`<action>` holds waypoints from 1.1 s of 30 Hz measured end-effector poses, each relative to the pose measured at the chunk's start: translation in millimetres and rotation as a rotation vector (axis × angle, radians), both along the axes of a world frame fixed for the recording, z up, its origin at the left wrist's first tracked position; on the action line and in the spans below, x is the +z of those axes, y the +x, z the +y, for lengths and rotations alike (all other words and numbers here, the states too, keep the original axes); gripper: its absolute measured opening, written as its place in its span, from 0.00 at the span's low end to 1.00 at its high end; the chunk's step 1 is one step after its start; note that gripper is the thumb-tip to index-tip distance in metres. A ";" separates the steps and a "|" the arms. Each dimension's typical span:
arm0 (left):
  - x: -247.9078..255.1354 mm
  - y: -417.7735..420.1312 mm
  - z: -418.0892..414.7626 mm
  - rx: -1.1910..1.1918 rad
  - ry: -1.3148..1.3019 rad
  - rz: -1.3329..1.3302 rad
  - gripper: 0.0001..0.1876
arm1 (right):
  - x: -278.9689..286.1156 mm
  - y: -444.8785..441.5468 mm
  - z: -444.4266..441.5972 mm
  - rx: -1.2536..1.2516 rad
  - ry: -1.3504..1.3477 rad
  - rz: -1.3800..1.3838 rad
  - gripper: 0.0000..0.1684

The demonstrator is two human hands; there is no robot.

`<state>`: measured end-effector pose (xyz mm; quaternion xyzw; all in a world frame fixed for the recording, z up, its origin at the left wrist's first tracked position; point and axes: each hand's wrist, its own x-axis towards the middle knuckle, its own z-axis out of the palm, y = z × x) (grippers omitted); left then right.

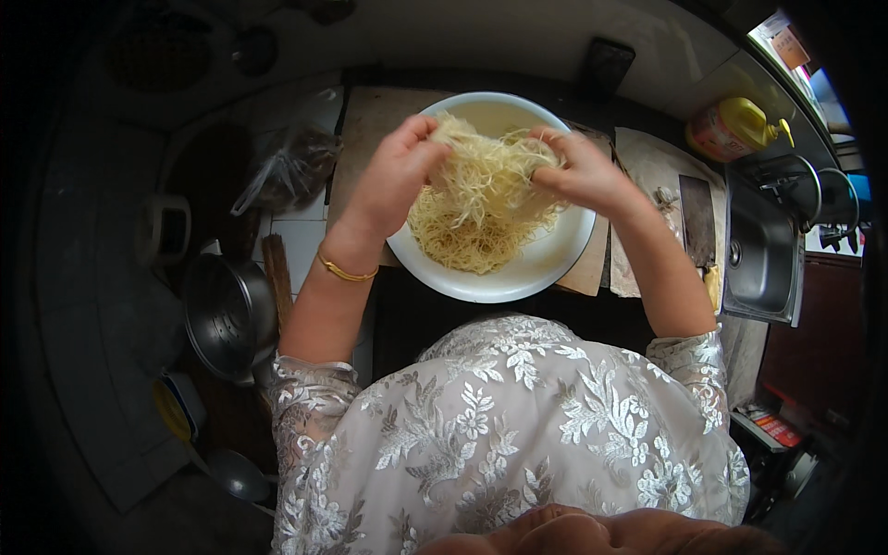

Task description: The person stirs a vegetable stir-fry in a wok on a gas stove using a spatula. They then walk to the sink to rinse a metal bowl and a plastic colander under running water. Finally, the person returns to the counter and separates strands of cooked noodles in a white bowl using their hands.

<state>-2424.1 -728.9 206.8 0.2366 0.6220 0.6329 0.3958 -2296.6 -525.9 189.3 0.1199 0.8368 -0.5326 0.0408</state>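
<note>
A wide white enamel basin [570,243] stands in front of me with a heap of thin pale-yellow noodle-like shreds [465,248] in it. Above the heap, my left hand [406,163] grips one side of a loose tangle of the shreds [485,163]. The other side of that same tangle is in my right hand [572,165], which is slightly blurred. Some strands hang from the tangle toward the heap below. Parts of my fingertips are hidden among the strands.
Cardboard [371,132] lies under the basin. To the left are a knotted plastic bag [291,170], a metal pot [232,312] and a ladle [238,475]. On the right, a cleaver-like blade [696,215] lies beside a steel sink [763,257], with a yellow pump bottle [735,128] behind.
</note>
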 end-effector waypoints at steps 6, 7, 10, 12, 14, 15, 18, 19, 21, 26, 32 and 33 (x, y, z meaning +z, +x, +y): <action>-32.8 28.8 20.6 -0.057 0.073 0.463 0.24 | 54.0 -6.7 -3.7 0.101 -0.276 0.263 0.20; -27.7 32.5 25.4 -0.069 0.169 0.381 0.23 | 58.8 -6.8 -7.3 0.128 -0.301 0.304 0.20; -33.1 19.1 30.7 -0.100 0.077 0.392 0.15 | 71.6 -1.9 -13.5 0.084 -0.534 0.444 0.19; -46.8 9.4 27.7 -0.106 0.053 0.406 0.13 | 85.6 5.9 -13.3 0.046 -0.648 0.501 0.22; -61.2 1.8 21.0 -0.108 0.036 0.428 0.12 | 96.7 12.6 -5.9 0.068 -0.637 0.576 0.25; -67.0 -0.4 21.0 -0.099 0.035 0.319 0.12 | 103.3 15.1 -5.3 0.064 -0.660 0.668 0.27; -66.3 -2.0 18.3 -0.067 0.010 0.076 0.12 | 104.1 19.7 -15.6 -0.084 -0.704 0.684 0.24; -50.3 0.8 18.6 -0.060 -0.004 0.043 0.13 | 91.0 14.2 -6.5 0.037 -0.726 0.593 0.21; -26.1 6.7 16.8 -0.142 -0.003 0.067 0.15 | 72.9 8.3 -4.5 0.153 -0.391 0.368 0.24; 10.0 8.0 3.5 -0.258 -0.219 0.561 0.20 | 26.6 18.2 -20.0 0.342 0.547 0.000 0.21; -16.5 -7.8 -15.6 -0.013 -0.423 0.806 0.20 | 13.3 -10.6 -72.3 0.362 0.902 0.122 0.20; -24.7 -8.8 -16.3 0.008 -0.434 0.826 0.20 | -14.3 -15.8 -79.5 0.373 0.978 0.207 0.21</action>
